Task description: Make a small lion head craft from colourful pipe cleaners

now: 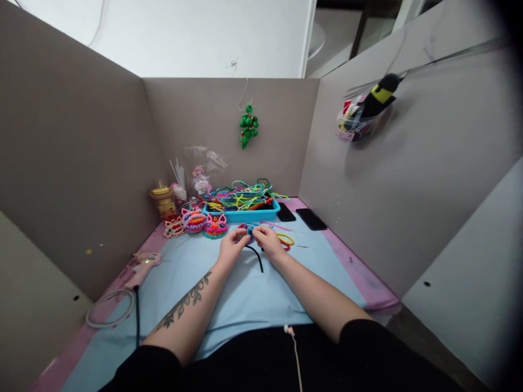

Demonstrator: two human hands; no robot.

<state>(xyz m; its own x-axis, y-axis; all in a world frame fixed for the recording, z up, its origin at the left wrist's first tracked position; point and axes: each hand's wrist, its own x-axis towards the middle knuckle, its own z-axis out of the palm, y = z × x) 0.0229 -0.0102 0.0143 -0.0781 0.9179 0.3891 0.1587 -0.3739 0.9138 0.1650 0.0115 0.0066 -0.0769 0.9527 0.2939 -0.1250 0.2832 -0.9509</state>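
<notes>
My left hand [235,243] and my right hand [266,239] meet above the middle of the table, fingertips close together. Both are closed in a pinch on a small blue and black piece of pipe cleaner work [250,231]; my fingers cover much of it. A black pipe cleaner [258,260] trails down from between the hands in a curve. Just behind and right of my right hand lie bent pipe cleaners, among them a yellow loop [286,238]. Three fuzzy animal-face pieces stand left of my left hand, the nearest pink and teal [216,226].
A blue tray [241,216] heaped with colourful pipe cleaners stands at the back. Two dark phones [311,219] lie right of it. At left are a pink glue gun [145,267], its cable and a lidded cup [163,201]. Grey partitions [278,136] enclose the table.
</notes>
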